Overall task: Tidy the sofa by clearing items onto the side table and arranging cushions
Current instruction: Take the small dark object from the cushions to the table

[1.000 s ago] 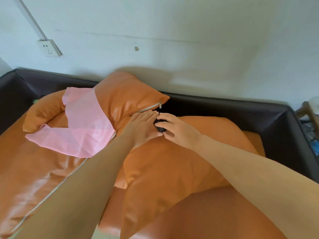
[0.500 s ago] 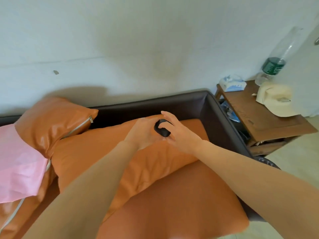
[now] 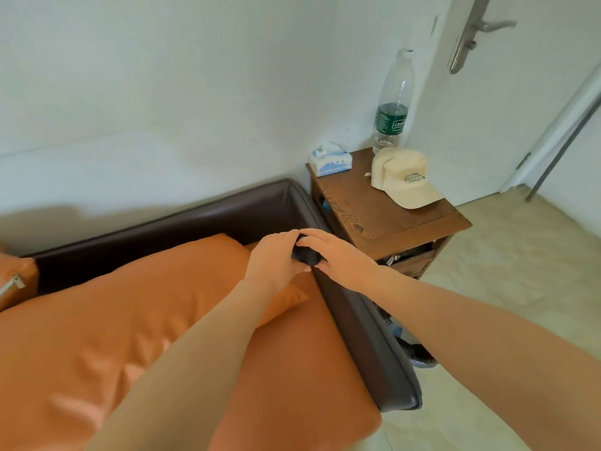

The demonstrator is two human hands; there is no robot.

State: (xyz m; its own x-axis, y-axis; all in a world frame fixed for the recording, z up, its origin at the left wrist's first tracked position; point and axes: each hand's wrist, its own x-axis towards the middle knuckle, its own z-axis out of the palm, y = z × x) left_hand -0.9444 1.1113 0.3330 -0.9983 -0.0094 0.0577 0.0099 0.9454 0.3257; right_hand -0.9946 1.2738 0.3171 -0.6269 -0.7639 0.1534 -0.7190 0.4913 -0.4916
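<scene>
Trouble could come from the way you hold the small black thing (image 3: 305, 255). Both hands share it, and you can only see a little of it between them. Your left hand (image 3: 272, 258) curls its fingers (image 3: 286, 238) over the top, and your right hand (image 3: 338, 258) wraps its fingers (image 3: 312, 237) round it from the other side, so both sets of fingers are pinching it. If one hand lets go too soon, I think it could slip and fall.

Where it would fall matters. You hold it in the air right over the dark sofa arm (image 3: 364, 320). It could drop into the gap between the sofa arm and the counter (image 3: 383, 216), down by the floor at your 3 o'clock, and be hard to reach.

The counter sits near, at your 1 o'clock. On it are a cream cap (image 3: 403, 177), a tissue pack (image 3: 330, 159) at its far left corner and a tall bottle (image 3: 393, 102) at the back. The bare wood nearest you looks like the safe spot. Reach too far and you might bump the cap, or tip the bottle.

The thing itself looks small, dark and rounded. I cannot tell what it is. The orange cushion (image 3: 146, 304) lies at your 9 o'clock on the sofa, not yet set straight.
</scene>
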